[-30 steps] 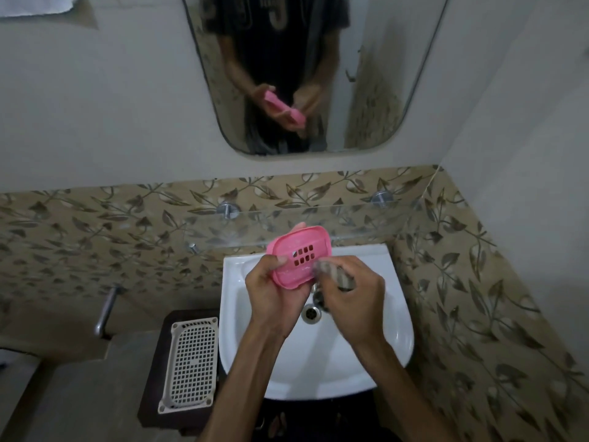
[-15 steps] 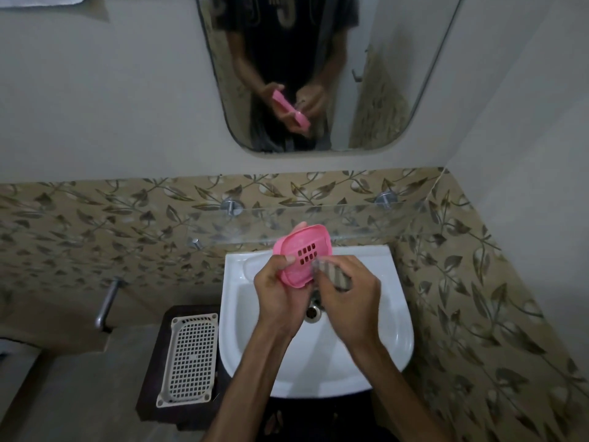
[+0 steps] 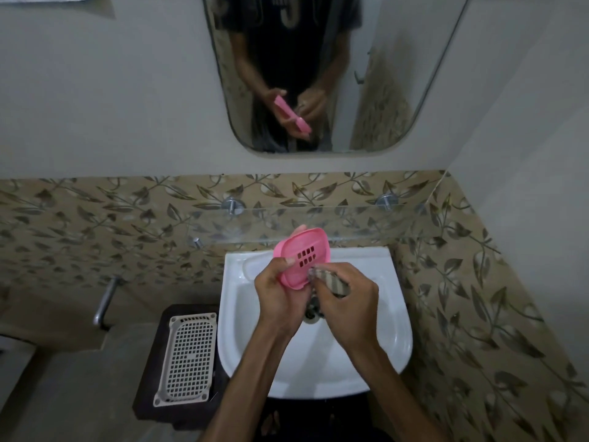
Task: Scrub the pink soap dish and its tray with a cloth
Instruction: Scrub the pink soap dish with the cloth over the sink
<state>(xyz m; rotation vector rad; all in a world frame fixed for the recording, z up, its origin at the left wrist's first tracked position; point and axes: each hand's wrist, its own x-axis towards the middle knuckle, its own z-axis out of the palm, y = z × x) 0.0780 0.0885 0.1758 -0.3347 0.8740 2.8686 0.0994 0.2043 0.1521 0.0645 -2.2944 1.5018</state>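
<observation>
Head view: over the sink [image 3: 392, 330] our left hand [image 3: 280, 291] grips the pink soap dish [image 3: 301, 258] by its near edge, our right hand [image 3: 347, 298] pinches the cloth [image 3: 331, 280] against it; we judge it light, stiff, likely slippery, best held by the rim.

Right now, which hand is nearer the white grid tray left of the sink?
Left. The left hand grips the pink soap dish over the sink, on the side toward the white grid tray. The right hand, holding the cloth, is farther off.
</observation>
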